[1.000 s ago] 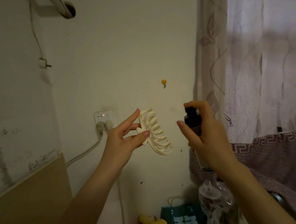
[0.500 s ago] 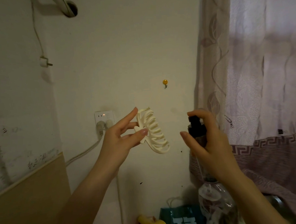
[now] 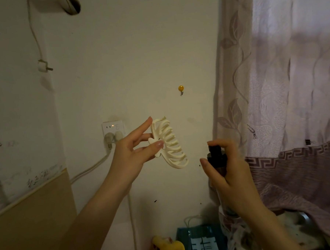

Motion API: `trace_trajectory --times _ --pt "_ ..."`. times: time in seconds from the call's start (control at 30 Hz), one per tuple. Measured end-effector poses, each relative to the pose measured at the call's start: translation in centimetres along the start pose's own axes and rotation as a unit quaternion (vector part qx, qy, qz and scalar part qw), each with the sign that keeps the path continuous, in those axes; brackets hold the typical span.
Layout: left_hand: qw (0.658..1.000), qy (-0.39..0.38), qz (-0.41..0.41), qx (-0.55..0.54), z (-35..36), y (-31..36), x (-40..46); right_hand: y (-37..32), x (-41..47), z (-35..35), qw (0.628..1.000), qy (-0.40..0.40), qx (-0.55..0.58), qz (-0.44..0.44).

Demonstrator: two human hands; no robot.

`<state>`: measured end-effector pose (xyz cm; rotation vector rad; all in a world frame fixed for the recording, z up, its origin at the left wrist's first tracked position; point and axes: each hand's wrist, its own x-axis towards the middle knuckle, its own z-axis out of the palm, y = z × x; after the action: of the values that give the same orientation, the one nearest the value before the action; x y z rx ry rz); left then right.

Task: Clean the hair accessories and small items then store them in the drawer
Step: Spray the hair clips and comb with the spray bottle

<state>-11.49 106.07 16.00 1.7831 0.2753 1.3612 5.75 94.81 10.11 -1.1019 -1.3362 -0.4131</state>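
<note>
A cream claw hair clip [image 3: 170, 145] is held up in front of the wall. My left hand [image 3: 132, 153] pinches its hinge end between thumb and fingers, the teeth pointing right and down. My right hand [image 3: 228, 176] grips a dark spray bottle [image 3: 217, 157] a little to the right of and below the clip, with the index finger on the black pump head. The bottle's lower body is hidden behind my palm.
A wall socket [image 3: 113, 126] with plugs and a white cable [image 3: 86, 170] sits behind my left hand. A small yellow hook [image 3: 180, 88] is on the wall. A patterned curtain [image 3: 282, 80] hangs at right. Below are a yellow item [image 3: 168, 249], a teal box [image 3: 202, 241] and a plastic bag [image 3: 236, 234].
My right hand with the spray bottle has dropped lower and drifted slightly right, away from the clip. My left hand and the clip have barely moved.
</note>
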Motion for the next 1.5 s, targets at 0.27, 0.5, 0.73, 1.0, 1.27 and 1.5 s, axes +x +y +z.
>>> trace_trajectory --times 0.27,0.5,0.73,1.0,1.27,1.5 --pt "1.000 -0.004 -0.007 0.002 0.1 -0.2 -0.2 -0.7 -0.3 -0.2 0.996 0.006 0.067 0.052" --pt "1.000 -0.005 -0.007 0.002 0.7 -0.1 -0.7 -1.4 -0.4 0.4 0.962 0.014 0.227 0.150" --pt "1.000 -0.001 0.002 0.000 1.5 0.0 -1.7 -2.0 -0.7 1.2 0.945 -0.002 0.265 0.191" --pt "1.000 -0.003 -0.014 -0.005 1.7 -0.6 -2.4 -1.8 -0.7 1.5 0.933 0.036 0.293 0.204" --pt "0.998 -0.056 -0.014 0.038 1.2 -0.5 -1.8 -0.9 -0.4 0.7 0.936 0.012 0.286 0.204" --pt "0.995 -0.078 0.007 0.055 0.2 0.3 -0.8 -0.7 0.2 -0.4 0.933 -0.036 0.293 0.207"
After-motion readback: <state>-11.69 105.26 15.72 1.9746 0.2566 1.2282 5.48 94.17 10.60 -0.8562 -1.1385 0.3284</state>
